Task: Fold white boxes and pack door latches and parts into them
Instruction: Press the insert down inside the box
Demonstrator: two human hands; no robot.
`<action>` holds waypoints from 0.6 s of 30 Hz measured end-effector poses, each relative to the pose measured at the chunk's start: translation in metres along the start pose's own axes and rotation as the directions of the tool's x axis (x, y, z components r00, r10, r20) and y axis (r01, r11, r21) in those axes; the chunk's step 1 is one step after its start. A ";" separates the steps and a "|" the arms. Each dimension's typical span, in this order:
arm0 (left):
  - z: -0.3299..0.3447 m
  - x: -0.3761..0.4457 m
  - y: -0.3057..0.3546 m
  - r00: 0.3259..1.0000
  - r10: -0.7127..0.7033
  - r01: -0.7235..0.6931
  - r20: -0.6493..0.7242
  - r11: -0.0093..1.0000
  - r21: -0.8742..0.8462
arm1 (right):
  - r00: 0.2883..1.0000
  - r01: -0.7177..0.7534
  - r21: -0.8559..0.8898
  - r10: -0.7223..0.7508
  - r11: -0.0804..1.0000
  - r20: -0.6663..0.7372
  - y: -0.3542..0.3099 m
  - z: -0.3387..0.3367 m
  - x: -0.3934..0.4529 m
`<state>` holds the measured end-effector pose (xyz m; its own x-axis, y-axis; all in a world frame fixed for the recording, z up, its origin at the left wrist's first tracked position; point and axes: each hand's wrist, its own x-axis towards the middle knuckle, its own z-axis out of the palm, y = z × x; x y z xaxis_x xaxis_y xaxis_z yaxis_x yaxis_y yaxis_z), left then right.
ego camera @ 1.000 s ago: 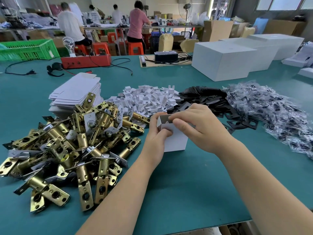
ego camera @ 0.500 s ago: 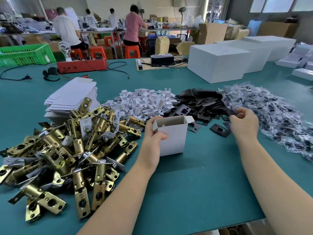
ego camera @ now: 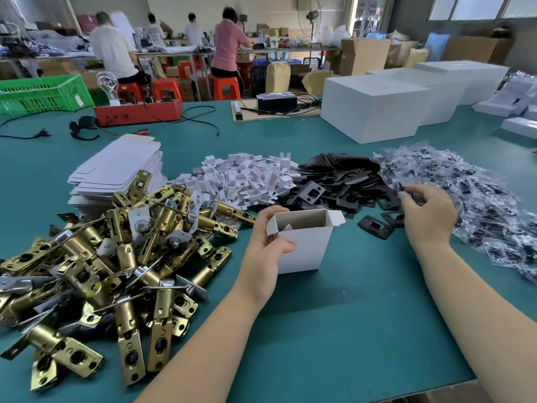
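Left hand (ego camera: 266, 242) gripping small open-topped white cardboard box (ego camera: 302, 242) at frame centre; right hand (ego camera: 427, 213) pinching clear plastic parts bag (ego camera: 405, 191), right of box.

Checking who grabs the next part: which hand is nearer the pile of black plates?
Right. The right hand reaches over the pile of black plates at its right edge; the left hand grips the white box nearer the person.

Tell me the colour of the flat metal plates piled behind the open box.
Black, matte; the flat metal plates show best in the head view.
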<state>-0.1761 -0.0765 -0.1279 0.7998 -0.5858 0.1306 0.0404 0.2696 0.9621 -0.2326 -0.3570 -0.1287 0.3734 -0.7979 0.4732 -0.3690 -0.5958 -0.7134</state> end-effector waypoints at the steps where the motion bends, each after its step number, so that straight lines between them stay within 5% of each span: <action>1: 0.000 -0.001 0.000 1.000 0.007 -0.007 0.012 1.000 -0.002 | 0.999 -0.017 0.082 0.019 0.997 -0.028 -0.007 -0.002 -0.003; 5: -0.003 -0.001 0.001 0.998 0.039 -0.037 0.048 0.999 -0.032 | 0.990 -0.111 0.582 0.037 0.806 0.137 -0.054 -0.018 -0.017; 8: -0.004 0.000 0.000 0.999 0.018 -0.017 0.032 0.999 -0.033 | 0.912 -0.156 0.755 -0.201 0.637 0.358 -0.093 -0.035 -0.034; 13: -0.003 -0.003 0.003 0.999 0.025 -0.024 0.031 0.999 -0.042 | 0.660 0.122 0.707 -0.589 0.696 0.466 -0.141 -0.051 -0.065; 15: -0.002 -0.002 0.003 0.999 0.034 -0.034 0.013 0.999 -0.019 | 0.567 0.413 0.522 -0.659 0.746 0.493 -0.149 -0.049 -0.071; 18: 0.000 -0.002 0.004 1.000 0.031 -0.031 0.007 0.999 -0.025 | 0.514 0.617 0.283 -0.648 0.734 0.561 -0.156 -0.046 -0.075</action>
<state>-0.1773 -0.0742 -0.1239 0.7963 -0.5828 0.1619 0.0306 0.3061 0.9515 -0.2423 -0.2080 -0.0293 0.9091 0.0276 0.4157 0.2002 -0.9040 -0.3778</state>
